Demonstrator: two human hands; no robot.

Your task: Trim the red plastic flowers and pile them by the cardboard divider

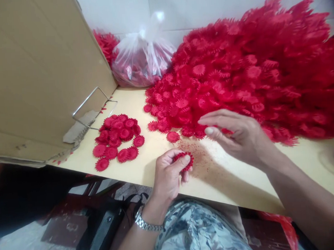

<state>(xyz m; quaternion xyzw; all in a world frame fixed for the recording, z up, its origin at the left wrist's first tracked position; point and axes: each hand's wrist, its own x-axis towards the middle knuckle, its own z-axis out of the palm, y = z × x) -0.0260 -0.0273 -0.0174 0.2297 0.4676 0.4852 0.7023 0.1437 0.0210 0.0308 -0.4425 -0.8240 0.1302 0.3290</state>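
Observation:
My left hand (168, 173), with a metal watch on its wrist, pinches a red toothed disc (189, 162) under its thumb, just above the table's front edge. Raised over the table to the right is my right hand (234, 136), its fingers stretched out and a little apart from the thumb, with nothing visible between them. Behind it rises a large heap of red toothed discs (199, 70). One loose red disc (173, 136) lies at the heap's near edge. A smaller pile of the same discs (111, 153) sits left of my left hand.
A knotted clear plastic bag (141, 63) of red pieces stands against the wall. On the left are a tall cardboard box (41, 72) and a bent wire frame (85, 101). Red crumbs (198, 155) dot the pale table (132, 95). A person's dark clothing (27, 195) shows at lower left.

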